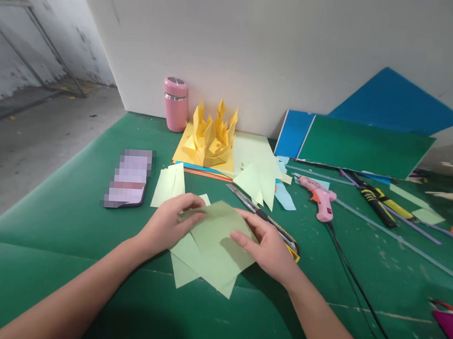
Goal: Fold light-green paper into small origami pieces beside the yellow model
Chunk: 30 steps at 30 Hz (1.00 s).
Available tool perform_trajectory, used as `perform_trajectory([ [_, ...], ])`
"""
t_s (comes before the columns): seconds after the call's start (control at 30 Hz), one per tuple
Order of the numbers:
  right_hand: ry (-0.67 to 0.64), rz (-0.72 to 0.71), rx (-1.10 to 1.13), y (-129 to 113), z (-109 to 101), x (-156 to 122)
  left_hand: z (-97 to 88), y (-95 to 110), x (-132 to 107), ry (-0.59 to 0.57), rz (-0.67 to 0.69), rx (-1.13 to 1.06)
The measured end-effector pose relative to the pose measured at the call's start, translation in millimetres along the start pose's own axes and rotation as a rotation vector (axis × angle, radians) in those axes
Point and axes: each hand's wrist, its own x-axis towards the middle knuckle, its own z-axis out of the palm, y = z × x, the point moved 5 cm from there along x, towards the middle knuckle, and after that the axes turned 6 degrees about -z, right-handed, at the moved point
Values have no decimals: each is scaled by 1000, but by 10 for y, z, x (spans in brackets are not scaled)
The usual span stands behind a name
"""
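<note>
The stack of pale green, matte square paper sheets [210, 249] lies flat at lower centre of the frame on the green felt-covered desk [56, 221], with its corners fanned out. The left hand [165, 226] has its fingers [192, 203] curled closed over the stack's upper left edge. The right hand [270, 247] lays its fingers [250, 220] extended and open along the right edge, thumb on the top sheet. A yellow-and-black utility knife [247, 203] with a bare metal blade lies just behind the right hand. Free desk surface extends lower left. A thin black cable [360, 294] crosses lower right.
</note>
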Motion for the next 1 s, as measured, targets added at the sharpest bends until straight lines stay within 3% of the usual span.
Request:
perform_trajectory([
  [0.13,48,105,194,73,-22,17,-30,-84,13,101,-204,-299],
  [0.23,165,106,298,94,-63,31,13,-120,25,42,-344,-534],
  [0.33,165,119,344,90,-37,36,54,-91,25,-16,-396,-651],
  [0.43,124,88,335,53,8,31,69,-67,11,-10,-415,-665],
  [0.57,183,-16,273,19,-8,20,94,-71,-21,-38,-440,-575],
  [0.77,294,-281,-107,-47,-87,-13,93,-128,-48,-25,-486,-419],
  [1.0,124,-470,-330,-167,24,-63,71,-114,-41,1,-497,-463],
])
